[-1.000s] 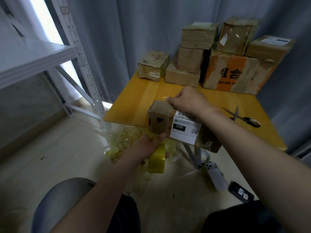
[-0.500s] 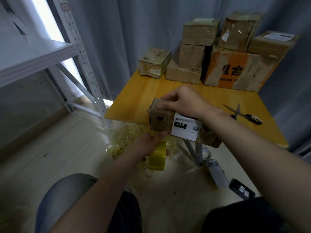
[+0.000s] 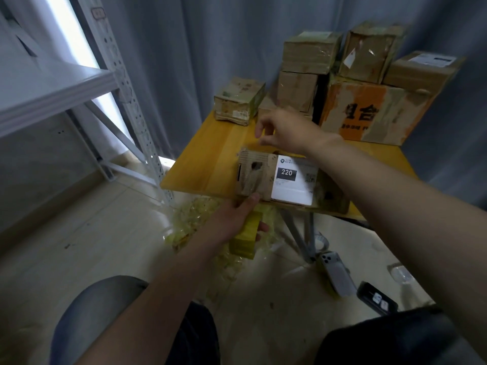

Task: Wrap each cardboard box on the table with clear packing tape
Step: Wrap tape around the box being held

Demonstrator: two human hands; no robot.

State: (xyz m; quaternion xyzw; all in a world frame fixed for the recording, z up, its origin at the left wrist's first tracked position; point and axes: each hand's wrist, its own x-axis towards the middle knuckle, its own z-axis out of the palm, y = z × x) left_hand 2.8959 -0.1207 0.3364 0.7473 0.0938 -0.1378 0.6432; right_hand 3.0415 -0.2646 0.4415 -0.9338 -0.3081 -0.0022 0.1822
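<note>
One box (image 3: 253, 177) at table (image 3: 205, 160) edge, left hand (image 3: 232, 219) gripping tape (image 3: 245, 245), right hand (image 3: 287, 133) released.

You're in a small packing corner that looks like a storeroom. A slotted metal rack (image 3: 126, 83) stands at your left and grey curtains (image 3: 197, 48) close off the back. Worn cartons (image 3: 363, 111) with shipping labels pile up on a small wooden table (image 3: 210, 164), and tape scraps (image 3: 195, 214) litter the floor (image 3: 92, 246).
</note>
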